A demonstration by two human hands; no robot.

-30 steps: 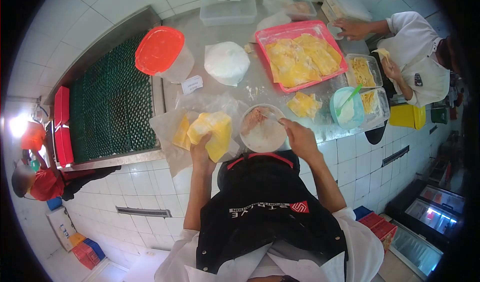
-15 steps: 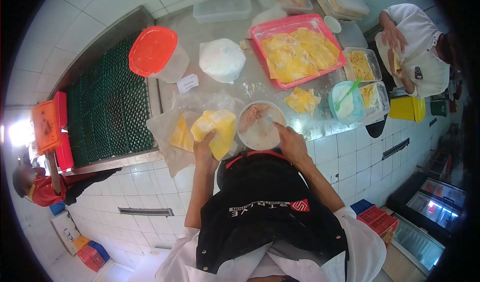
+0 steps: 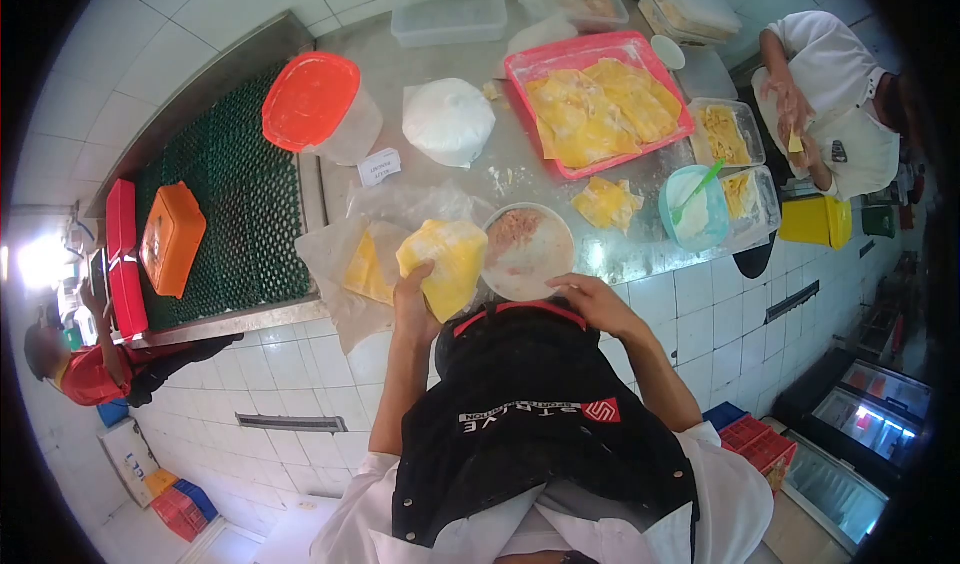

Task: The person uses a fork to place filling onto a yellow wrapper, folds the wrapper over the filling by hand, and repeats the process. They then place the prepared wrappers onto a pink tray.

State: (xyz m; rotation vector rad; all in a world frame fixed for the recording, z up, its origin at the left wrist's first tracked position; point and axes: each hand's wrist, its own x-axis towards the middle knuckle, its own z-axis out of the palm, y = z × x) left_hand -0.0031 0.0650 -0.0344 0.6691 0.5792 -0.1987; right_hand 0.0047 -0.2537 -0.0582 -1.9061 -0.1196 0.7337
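My left hand (image 3: 415, 299) is closed on a stack of yellow dough sheets (image 3: 448, 262) dusted with white, held up left of the white bowl. Inside that bowl (image 3: 540, 254) lies pinkish-brown filling (image 3: 515, 229) on one side. My right hand (image 3: 590, 299) is at the bowl's lower right rim, fingers curled; what they hold, if anything, is too small to make out. More yellow sheets (image 3: 368, 269) rest on clear plastic (image 3: 325, 254) to the left.
Behind are a pink tray (image 3: 570, 171) of dough sheets, a white bag (image 3: 448, 122), a red-lidded tub (image 3: 312, 102) and a teal bowl (image 3: 697, 209). A co-worker (image 3: 830, 114) stands at right. Another person (image 3: 90, 364) is at far left, near an orange container (image 3: 173, 239) on green mesh.
The dough sheets in my left hand have moved slightly right, towards the bowl. My right hand has drawn down to its near rim. The orange container now rests on the green mesh.
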